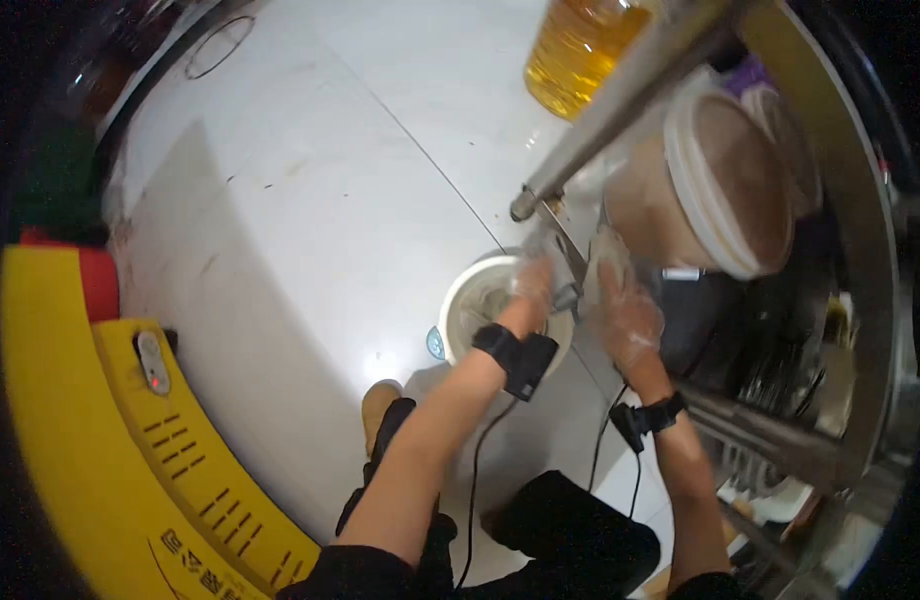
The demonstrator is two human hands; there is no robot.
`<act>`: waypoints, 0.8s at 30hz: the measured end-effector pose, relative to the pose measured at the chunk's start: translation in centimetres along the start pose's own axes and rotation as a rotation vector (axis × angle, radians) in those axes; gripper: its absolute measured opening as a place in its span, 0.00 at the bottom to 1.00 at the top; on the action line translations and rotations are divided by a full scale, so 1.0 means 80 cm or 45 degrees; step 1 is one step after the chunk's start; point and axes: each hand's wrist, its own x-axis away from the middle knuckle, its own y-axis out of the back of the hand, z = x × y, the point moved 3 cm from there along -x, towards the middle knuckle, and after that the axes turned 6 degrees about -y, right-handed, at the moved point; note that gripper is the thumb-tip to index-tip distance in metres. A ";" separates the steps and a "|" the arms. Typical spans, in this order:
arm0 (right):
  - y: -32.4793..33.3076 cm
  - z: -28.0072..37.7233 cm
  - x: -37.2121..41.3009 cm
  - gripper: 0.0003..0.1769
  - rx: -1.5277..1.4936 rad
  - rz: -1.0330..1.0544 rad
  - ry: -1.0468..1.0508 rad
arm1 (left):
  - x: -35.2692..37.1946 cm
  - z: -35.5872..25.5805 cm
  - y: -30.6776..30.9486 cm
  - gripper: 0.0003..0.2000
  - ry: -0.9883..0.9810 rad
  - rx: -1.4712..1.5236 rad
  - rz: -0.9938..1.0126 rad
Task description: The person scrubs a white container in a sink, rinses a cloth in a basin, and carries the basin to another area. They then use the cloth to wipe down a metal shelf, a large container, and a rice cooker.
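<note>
My left hand [536, 288], in a clear plastic glove and smeared by motion, is over a white bucket [450, 318]. Its fingers close on a grey, cloth-like piece [563, 280] at the bucket's right rim. Inside the bucket are whitish folds that I cannot make out well. To the right, apart from the bucket, my right hand [630, 315] is also gloved and points up toward the shelf. A pale, loose shape [608, 258] lies at its fingertips, either glove or cloth. The fingers themselves are blurred.
A metal shelf leg [620, 110] slants down beside the hands. Behind it stands a large tub [685, 190] with a white rim. A bottle of yellow oil [575, 60] is on the white tiled floor [310, 140]. A yellow machine [50, 400] fills the left side.
</note>
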 end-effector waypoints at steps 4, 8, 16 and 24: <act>0.043 0.013 0.010 0.33 -0.213 0.030 0.103 | -0.009 -0.029 -0.006 0.25 -0.047 0.605 -0.554; 0.103 0.054 0.038 0.26 -0.825 -0.199 0.253 | 0.012 -0.041 0.178 0.21 1.126 2.050 -0.204; 0.151 0.075 0.083 0.37 -1.421 0.410 0.272 | 0.124 -0.078 0.346 0.20 0.766 1.435 -0.477; 0.348 0.077 0.124 0.32 -2.066 0.671 -0.627 | 0.158 -0.084 0.571 0.18 0.545 1.818 -0.388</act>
